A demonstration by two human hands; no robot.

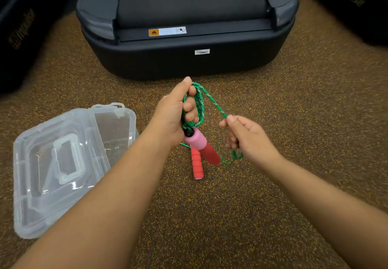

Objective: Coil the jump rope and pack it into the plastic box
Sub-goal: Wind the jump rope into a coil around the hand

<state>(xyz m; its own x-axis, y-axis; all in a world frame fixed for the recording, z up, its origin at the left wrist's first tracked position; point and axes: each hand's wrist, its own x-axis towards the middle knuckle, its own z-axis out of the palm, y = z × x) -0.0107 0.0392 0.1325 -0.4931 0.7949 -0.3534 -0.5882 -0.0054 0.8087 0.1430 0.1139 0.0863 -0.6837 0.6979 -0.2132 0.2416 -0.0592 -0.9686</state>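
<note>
My left hand (174, 113) grips several loops of the green braided jump rope (199, 105), held above the floor. One pink and red handle (204, 148) hangs just below that hand. My right hand (245, 136) pinches a strand of the rope that runs up to the coil; more rope trails under this hand. The second red handle (197, 166) lies on the floor beneath. A clear plastic box (117, 130) sits open on the floor at the left, with its clear lid (56, 170) beside it, nearer to me.
The rear end of a dark treadmill (186, 59) stands on the speckled brown floor just beyond my hands. Dark equipment (19, 35) fills the far left, and more (357, 2) sits at the far right.
</note>
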